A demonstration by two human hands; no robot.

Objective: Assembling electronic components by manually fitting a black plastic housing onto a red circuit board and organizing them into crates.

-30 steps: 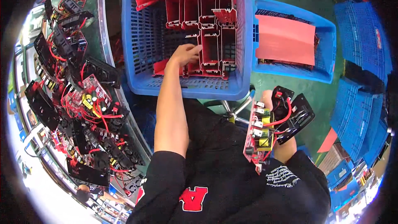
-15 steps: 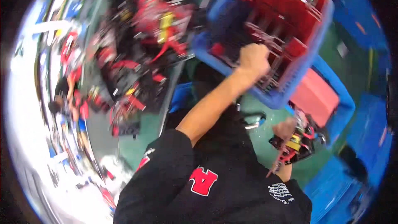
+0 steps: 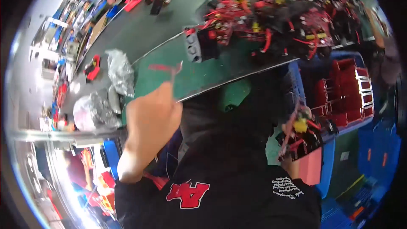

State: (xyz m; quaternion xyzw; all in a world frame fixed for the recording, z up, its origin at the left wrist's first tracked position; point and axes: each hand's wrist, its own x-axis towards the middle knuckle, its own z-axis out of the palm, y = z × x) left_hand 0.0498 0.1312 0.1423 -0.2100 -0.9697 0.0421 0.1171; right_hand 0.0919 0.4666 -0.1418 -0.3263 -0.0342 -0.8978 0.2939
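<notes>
My left hand (image 3: 154,112) is closed and raised over the near side of the green work surface. From its fingertips sticks a thin red T-shaped piece (image 3: 171,68), blurred by motion. Low on the right, my right hand (image 3: 291,167) is closed under a black-and-red electronic assembly (image 3: 302,144) with a yellow block and red wires; its fingers are mostly hidden. Just beyond that assembly stands a blue crate (image 3: 296,80) holding red divided plastic trays (image 3: 345,89).
A heap of similar assemblies (image 3: 271,17) covers the back right of the table. A grey part with round openings (image 3: 193,46) lies at its left end. Clear plastic bags (image 3: 95,112) rest at left. A pink bin (image 3: 310,167) stands below the crate. Other people work at far left and right.
My left hand has left the crate and swung left over the table, now with the red piece. My view has turned toward the table. The right hand still holds the assembly.
</notes>
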